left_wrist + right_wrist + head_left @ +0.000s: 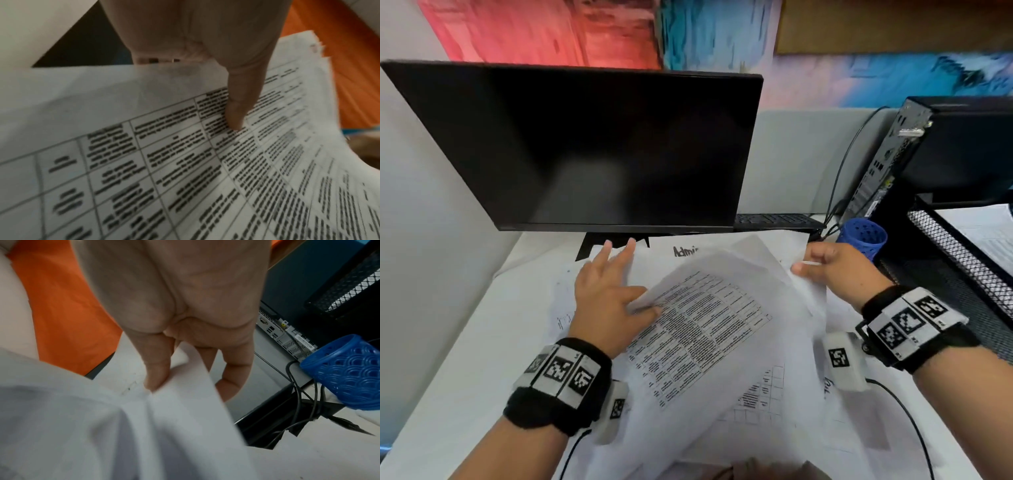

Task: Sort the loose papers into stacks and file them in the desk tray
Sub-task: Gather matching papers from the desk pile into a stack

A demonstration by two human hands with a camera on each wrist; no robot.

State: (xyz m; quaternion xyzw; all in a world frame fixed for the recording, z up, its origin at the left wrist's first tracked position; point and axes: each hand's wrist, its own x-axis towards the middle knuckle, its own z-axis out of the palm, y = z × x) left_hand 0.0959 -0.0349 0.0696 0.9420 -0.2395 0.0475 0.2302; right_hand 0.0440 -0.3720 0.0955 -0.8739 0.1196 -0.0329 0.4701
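The white table runs from the near edge up to a grey partition at the far side, with bare surface along its left edge. A dark monitor hangs over the far half, its lower edge just above the papers, so little room is left beneath it. At far right stands a black computer case, and near it a black mesh tray along the right edge of the table, already holding white sheets. A flat keyboard lies behind the monitor's right corner.

Loose papers cover the middle of the table, overlapping at angles — one far sheet shows handwritten letters. On top, a printed sheet with a table of text is lifted off the pile and bowed, well apart from the tray.

The right hand pinches the sheet's far right corner between thumb and curled fingers, close to a blue lattice cup and a tangle of black cables at the table's far right edge. The left hand holds the sheet's left edge — its thumb presses on the printed face while the fingers reach underneath, two fingertips spread toward the monitor's stand.
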